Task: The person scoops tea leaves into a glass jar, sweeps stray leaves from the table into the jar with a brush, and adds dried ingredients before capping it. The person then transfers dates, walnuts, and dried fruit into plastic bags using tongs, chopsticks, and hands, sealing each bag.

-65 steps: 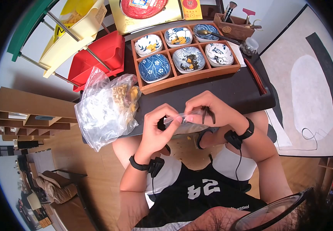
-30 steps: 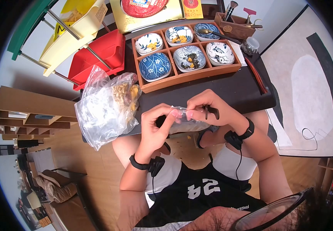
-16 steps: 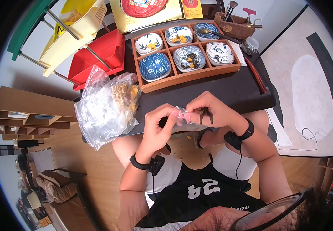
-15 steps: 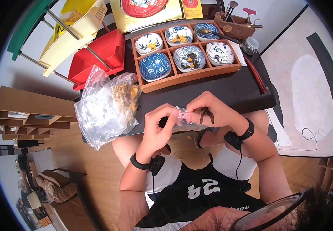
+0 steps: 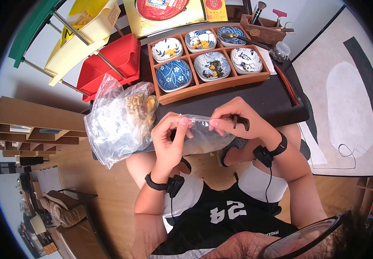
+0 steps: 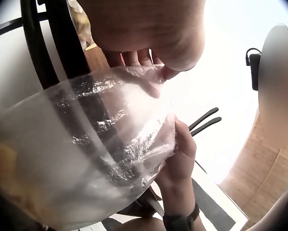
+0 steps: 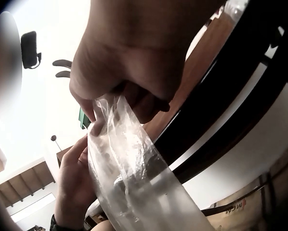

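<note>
A clear plastic bag (image 5: 201,137) hangs in front of the table, its top edge stretched between my two hands. My left hand (image 5: 168,140) pinches one end of that edge between thumb and fingers. At the other end, my right hand (image 5: 238,121) pinches it too, with a dark two-pronged tool like tongs (image 5: 241,122) tucked in the same hand. The tool's two slim tips (image 6: 205,121) stick out past the right hand in the left wrist view. Something yellowish (image 6: 11,168) shows low in the bag. In the right wrist view, the bag (image 7: 139,168) drops in folds below the fingers.
A wooden divided tray (image 5: 212,90) with several patterned bowls stands on the dark table (image 5: 277,101); some hold yellow or dark dried bits. A large plastic bag (image 5: 113,125) of dried goods lies left. A spoon (image 5: 242,39), glass jar (image 5: 280,52) and red-brown stick (image 5: 286,85) are right.
My hands have drawn apart along the bag's top edge, the left one moving left. The edge is now stretched straighter, and more of the bag shows below.
</note>
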A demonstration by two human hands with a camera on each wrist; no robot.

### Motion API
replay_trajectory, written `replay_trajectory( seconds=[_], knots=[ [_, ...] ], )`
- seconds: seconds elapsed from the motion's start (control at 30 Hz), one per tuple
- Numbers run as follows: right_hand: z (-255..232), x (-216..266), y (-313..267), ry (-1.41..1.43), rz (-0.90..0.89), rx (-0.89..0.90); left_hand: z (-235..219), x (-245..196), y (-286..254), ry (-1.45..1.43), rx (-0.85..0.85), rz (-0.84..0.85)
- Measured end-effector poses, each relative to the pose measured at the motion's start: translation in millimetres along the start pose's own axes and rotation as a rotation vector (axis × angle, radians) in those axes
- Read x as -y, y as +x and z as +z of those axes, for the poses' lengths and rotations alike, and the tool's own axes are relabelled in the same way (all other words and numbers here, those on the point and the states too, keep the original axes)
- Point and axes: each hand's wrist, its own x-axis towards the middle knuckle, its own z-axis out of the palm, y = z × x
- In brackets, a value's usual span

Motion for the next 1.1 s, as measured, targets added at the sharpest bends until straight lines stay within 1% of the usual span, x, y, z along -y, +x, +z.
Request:
replay_trajectory(
  seconds=[0.1,0.17,0.23,0.27,0.33,0.37,0.5,0.57,0.6,0.67,0.7,0.73,0.77,0.8,0.83,0.87,0.93,0.97,1.03,1.07,1.1],
  knots=[
    [0.9,3.4,-0.7,0.012,0.011,-0.034,0.8,-1.1,0.4,-0.001,0.005,0.000],
    [1.3,2.8,-0.6,-0.005,-0.025,-0.059,2.2,-2.4,0.1,-0.006,0.003,-0.002],
    [2.3,2.5,1.2,0.001,-0.032,-0.064,4.1,-3.4,-0.8,-0.015,-0.090,0.045],
    [2.3,2.2,1.8,0.006,-0.038,-0.071,3.5,-3.0,-0.2,-0.015,-0.089,0.044],
    [0.3,-8.7,0.2,0.022,-0.042,-0.102,-0.9,-0.4,1.7,-0.042,-0.197,0.048],
    [-1.1,-12.9,-0.6,0.037,-0.046,-0.132,-5.2,2.0,1.5,-0.069,-0.182,0.024],
    [-7.3,-16.5,-2.3,0.018,-0.065,-0.112,-2.8,-2.4,0.2,-0.061,-0.187,0.006],
    [-10.9,-21.2,-5.8,-0.042,-0.052,-0.183,-6.7,-2.6,1.2,-0.081,-0.069,-0.028],
    [-9.4,-18.0,-5.4,-0.043,-0.052,-0.183,-3.7,-3.2,2.5,-0.081,-0.070,-0.028],
    [-5.0,-9.1,-4.2,0.213,-0.070,-0.337,4.5,-5.1,5.2,-0.212,0.025,-0.092],
    [-4.0,-15.4,-1.8,0.269,-0.135,-0.368,-1.2,0.1,2.0,-0.182,0.138,-0.166],
    [-6.0,-18.3,-2.8,0.269,-0.136,-0.367,0.3,6.1,1.8,-0.099,0.186,-0.183],
    [-9.0,-19.6,-3.9,0.294,-0.120,-0.401,-0.3,13.3,1.6,0.031,0.243,-0.101],
    [-11.3,-19.8,-4.4,0.318,-0.103,-0.435,2.2,7.9,5.8,0.161,0.298,-0.018],
    [-11.7,-23.2,-4.3,0.303,-0.101,-0.472,6.2,-1.0,5.3,0.140,0.297,-0.045],
    [-11.2,-25.1,-3.8,0.301,-0.104,-0.470,8.2,-7.5,7.1,0.140,0.296,-0.042],
    [-9.2,-23.5,-1.5,0.448,-0.124,-0.522,10.4,-14.1,8.4,0.219,0.352,-0.016],
    [-9.7,-21.8,-1.1,0.448,-0.125,-0.515,11.1,-13.8,8.6,0.221,0.345,-0.015],
    [-6.9,-17.7,-0.1,0.371,-0.071,-0.509,10.8,-12.7,7.3,0.190,0.438,-0.092],
    [-3.6,-15.6,1.9,0.378,-0.071,-0.499,13.5,-12.9,6.5,0.196,0.429,-0.097],
    [-0.4,-11.7,4.2,0.440,-0.076,-0.510,18.6,-13.3,7.0,0.160,0.448,-0.056]
  ],
)
